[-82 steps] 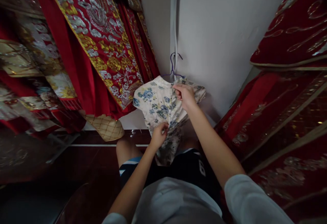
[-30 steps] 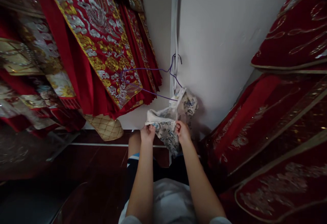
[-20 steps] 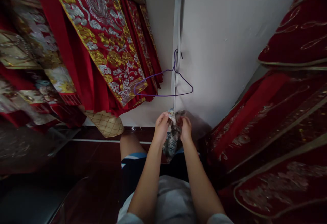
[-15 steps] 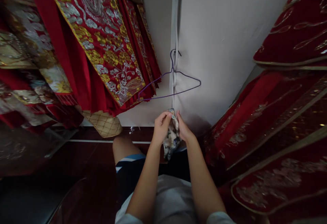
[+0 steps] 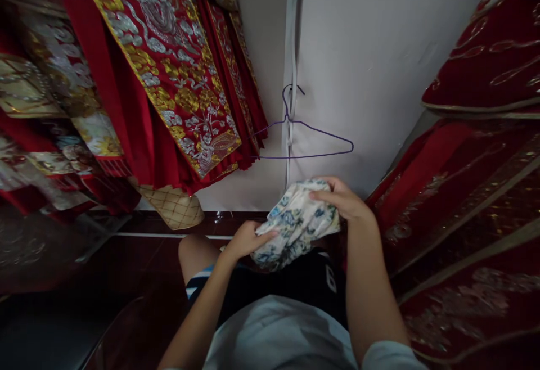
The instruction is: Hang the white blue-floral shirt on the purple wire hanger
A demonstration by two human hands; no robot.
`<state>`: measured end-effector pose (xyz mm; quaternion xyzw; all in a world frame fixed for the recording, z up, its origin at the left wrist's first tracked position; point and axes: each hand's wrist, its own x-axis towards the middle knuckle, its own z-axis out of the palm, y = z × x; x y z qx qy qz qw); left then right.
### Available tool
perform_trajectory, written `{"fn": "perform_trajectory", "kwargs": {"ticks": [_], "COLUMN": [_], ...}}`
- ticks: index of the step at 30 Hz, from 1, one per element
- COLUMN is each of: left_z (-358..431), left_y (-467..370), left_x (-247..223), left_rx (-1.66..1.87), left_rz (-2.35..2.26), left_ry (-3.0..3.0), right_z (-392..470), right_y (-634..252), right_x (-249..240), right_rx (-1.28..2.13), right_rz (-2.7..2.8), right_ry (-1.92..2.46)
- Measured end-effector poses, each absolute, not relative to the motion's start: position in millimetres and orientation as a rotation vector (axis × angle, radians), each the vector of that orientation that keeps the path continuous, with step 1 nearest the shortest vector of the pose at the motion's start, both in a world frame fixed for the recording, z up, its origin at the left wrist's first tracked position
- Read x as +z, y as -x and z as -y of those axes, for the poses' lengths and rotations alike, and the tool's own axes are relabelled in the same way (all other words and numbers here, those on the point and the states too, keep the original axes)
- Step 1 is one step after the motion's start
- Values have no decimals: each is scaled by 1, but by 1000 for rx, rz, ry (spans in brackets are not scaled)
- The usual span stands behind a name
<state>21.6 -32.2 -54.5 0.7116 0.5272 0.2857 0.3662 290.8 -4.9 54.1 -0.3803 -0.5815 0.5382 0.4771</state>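
A white cloth with a blue and green floral print [image 5: 297,215] is spread between my hands, creased and hanging over my lap. My left hand [image 5: 248,239] grips its lower left edge, thumb on top and the fingers partly hidden. At the upper right, my right hand [image 5: 340,197] pinches the cloth, its thumb lying across the front. Above the cloth, a purple wire hanger [image 5: 323,131] hangs by the wall with nothing on it, its left end overlapping red garments.
Embroidered red garments [image 5: 185,89] hang at the left, above a gold quilted piece [image 5: 177,207]. More red garments [image 5: 476,184] hang at the right. A pale cord [image 5: 294,49] runs down the wall [image 5: 379,38]. A dark surface [image 5: 46,325] is at the lower left.
My hands have moved apart, left hand down and left, right hand to the right. The bunched cloth is now spread wider between them. The hanger has turned slightly.
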Motion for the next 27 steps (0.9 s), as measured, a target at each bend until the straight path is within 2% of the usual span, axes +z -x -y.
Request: {"fn": "perform_trajectory", "kwargs": {"ticks": [2,6,9,13,20,27], "left_z": [22,2,-11,-26,-50,-82], "left_y": [-2,20,24,27,38,1], "left_x": [-52,-26,-2,19,31,87], "left_rx": [860,1257,1332,1290,1327,1456], "left_rz": [-1405,-1183,-1183,-1162,-1229,-1530], "left_ry": [-1800,-1627,-1648,-1713,-1854,-2108], "right_z": [-24,-95,-126,-121,-101,-99], "right_y": [-290,-275,-273,-292,-317,-293], "right_x": [65,67,55,44,61,42], "right_rx": [1115,736,581,553,621,760], "right_rz": [1414,1544,1603,1606,1699,1529], "right_ry": [991,1083,1115,1208,1184,1246]}}
